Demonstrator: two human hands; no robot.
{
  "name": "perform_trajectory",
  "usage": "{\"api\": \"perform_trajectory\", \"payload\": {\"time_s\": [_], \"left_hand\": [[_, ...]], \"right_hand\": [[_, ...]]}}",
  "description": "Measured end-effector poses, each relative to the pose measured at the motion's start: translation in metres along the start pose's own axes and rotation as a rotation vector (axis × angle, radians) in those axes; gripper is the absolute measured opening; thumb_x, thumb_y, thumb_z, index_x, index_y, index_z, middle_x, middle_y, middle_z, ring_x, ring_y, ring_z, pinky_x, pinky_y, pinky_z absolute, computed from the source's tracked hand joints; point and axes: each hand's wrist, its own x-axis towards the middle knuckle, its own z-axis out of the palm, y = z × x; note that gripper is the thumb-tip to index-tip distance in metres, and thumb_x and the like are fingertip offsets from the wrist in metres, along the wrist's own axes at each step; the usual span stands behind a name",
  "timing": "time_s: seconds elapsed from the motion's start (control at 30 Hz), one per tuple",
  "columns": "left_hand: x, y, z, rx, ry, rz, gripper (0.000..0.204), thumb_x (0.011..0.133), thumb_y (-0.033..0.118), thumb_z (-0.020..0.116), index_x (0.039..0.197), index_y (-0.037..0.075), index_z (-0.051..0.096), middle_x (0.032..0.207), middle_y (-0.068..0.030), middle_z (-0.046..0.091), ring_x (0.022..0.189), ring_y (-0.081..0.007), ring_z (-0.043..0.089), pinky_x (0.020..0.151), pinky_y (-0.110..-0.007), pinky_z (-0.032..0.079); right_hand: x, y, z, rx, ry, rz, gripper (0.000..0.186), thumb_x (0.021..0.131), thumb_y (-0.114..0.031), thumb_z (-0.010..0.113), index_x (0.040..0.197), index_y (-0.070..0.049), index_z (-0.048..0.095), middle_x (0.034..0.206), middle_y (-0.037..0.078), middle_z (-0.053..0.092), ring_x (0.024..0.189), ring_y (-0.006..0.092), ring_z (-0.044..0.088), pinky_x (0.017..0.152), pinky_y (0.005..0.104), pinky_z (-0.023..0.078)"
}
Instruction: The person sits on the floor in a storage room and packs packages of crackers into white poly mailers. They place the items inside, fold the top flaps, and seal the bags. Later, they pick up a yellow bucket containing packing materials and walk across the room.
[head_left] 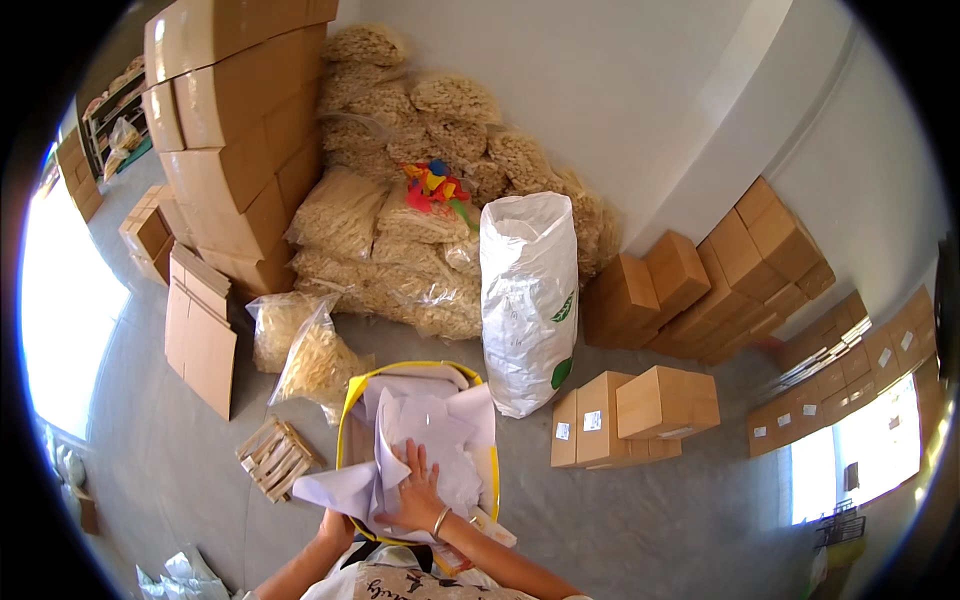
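Note:
A yellow-rimmed container point(495, 478) stands directly in front of me, lined with pale lilac sheets point(425, 425) that look like paper or thin fabric. My right hand point(418, 492) lies flat on the sheets, fingers spread, a bracelet on its wrist. At the container's near left side is my left hand point(337, 527), beneath a lilac flap point(335, 487) that sticks out over the rim. That flap and the rim hide its fingers, so its grip cannot be made out. Small light-coloured packets or cards point(492, 528) show beside my right wrist.
Clear bags of pale strips point(320, 365) and a small wooden crate point(277, 458) lie left of the container. A tall white sack point(528, 300) stands beyond it, before piled bags point(400, 290). Cardboard boxes point(668, 400) stand right; stacked boxes point(240, 140) rise far left.

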Motion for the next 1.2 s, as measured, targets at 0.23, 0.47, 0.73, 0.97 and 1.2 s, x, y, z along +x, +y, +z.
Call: {"api": "perform_trajectory", "payload": {"time_s": [0.23,0.47,0.73,0.97,1.2], "left_hand": [[0.144,0.069,0.079,0.034,-0.001,0.059,0.054,0.09,0.041,0.05,0.13,0.007,0.042,0.131,-0.008,0.049,0.123,-0.024,0.044,0.104,-0.038,0.033],[0.249,0.15,0.178,0.068,0.162,0.129,0.049,0.081,0.014,0.054,0.129,0.007,0.045,0.115,-0.0088,0.057,0.103,-0.0202,0.056,0.092,-0.034,0.042],[0.356,0.217,0.272,0.017,0.17,0.2,0.06,0.063,0.007,0.049,0.123,0.003,0.046,0.114,-0.0111,0.054,0.107,-0.026,0.051,0.097,-0.036,0.039],[0.483,0.266,0.328,0.117,0.018,0.11,0.066,0.063,0.007,0.048,0.128,0.003,0.042,0.118,-0.0121,0.053,0.11,-0.0274,0.05,0.099,-0.036,0.038],[0.619,0.32,0.39,0.359,-0.146,-0.035,0.075,0.063,0.003,0.047,0.138,0.007,0.037,0.114,-0.0064,0.053,0.098,-0.0169,0.05,0.084,-0.024,0.04]], "right_hand": [[0.135,0.04,-0.099,0.023,0.087,-0.013,0.134,0.047,-0.055,0.081,0.147,-0.01,0.003,0.149,0.025,-0.008,0.136,0.048,-0.007,0.096,0.0723,0.012],[0.277,0.072,-0.191,-0.038,-0.026,-0.153,0.119,0.061,-0.058,0.072,0.147,-0.009,0.006,0.149,0.027,-0.01,0.134,0.0518,-0.008,0.095,0.0732,0.013],[0.417,0.118,-0.234,-0.223,0.087,-0.236,0.074,0.087,-0.041,0.042,0.147,-0.01,0.012,0.149,0.027,-0.005,0.136,0.05,0.0,0.089,0.0757,0.021],[0.52,0.17,-0.277,-0.228,0.218,-0.058,0.078,0.084,-0.044,0.046,0.147,-0.01,0.013,0.149,0.026,-0.005,0.136,0.0507,-0.001,0.093,0.0732,0.017],[0.606,0.22,-0.349,-0.116,0.282,0.188,0.053,0.088,-0.018,0.045,0.136,-0.001,0.031,0.147,0.028,0.012,0.134,0.0491,0.016,0.097,0.0658,0.025]]}}
